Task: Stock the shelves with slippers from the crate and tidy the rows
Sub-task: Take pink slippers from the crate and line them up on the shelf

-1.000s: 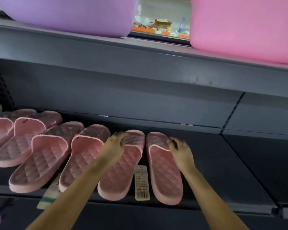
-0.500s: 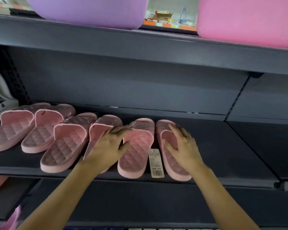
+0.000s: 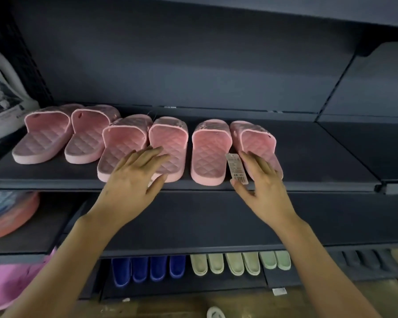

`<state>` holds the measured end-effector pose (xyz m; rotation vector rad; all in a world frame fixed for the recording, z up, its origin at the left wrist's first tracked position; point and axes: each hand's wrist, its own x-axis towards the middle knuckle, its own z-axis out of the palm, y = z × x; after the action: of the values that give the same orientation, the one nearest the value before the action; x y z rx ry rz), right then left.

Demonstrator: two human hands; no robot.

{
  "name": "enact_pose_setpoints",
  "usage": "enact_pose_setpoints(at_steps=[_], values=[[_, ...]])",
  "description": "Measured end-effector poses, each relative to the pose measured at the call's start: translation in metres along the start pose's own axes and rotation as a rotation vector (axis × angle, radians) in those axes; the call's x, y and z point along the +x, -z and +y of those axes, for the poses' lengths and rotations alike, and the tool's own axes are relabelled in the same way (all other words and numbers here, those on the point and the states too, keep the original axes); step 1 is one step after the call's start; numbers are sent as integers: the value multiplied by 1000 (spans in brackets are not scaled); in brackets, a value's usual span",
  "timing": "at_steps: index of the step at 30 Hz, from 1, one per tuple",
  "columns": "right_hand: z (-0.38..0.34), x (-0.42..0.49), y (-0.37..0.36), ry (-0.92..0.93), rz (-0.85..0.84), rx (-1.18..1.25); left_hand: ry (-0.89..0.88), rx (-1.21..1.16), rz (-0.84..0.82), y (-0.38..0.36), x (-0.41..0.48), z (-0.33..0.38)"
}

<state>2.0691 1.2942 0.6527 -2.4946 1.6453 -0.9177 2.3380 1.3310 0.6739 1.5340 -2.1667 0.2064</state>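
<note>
On the dark shelf (image 3: 319, 154), six pink slippers (image 3: 124, 143) stand in a row from its left end to its middle. Its right part lies bare, so stocking looks part done, the crate out of view. The left hand (image 3: 133, 182) lays spread fingers (image 3: 147, 158) on the fourth slipper (image 3: 170, 143). The right hand (image 3: 264, 191) rests straight fingers on the sixth slipper (image 3: 255, 141), thumb perhaps touching the price tag (image 3: 237, 168).

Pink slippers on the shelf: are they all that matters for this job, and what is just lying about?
Job: pink slippers, their shelf, price tag, left hand and right hand resting on them.
Lying about: blue slippers, pale green slippers, white package.
</note>
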Motion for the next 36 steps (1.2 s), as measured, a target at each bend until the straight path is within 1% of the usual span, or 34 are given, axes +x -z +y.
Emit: enact_pose_setpoints(at_steps=[3,6,12,17,24,29,31,36], values=[[-11,-13,6,50,-29,-6,-10,22,52,7,-15,-1],[-18,-25,12,68,-48,-39,-8,21,58,11,-29,-1],[-25,-46,19,107,-79,-64,57,36,68,16,-61,9],[-24,-74,28,137,-165,-53,137,70,46,18,-95,29],[-18,-139,45,200,-312,-51,289,117,-70,21,-166,92],[-26,-187,47,296,-420,-16,436,166,-111,34,-236,143],[-37,-203,44,344,-465,13,488,215,-126,42,-268,158],[-90,-229,31,491,-589,96,708,268,-162,71,-351,183]])
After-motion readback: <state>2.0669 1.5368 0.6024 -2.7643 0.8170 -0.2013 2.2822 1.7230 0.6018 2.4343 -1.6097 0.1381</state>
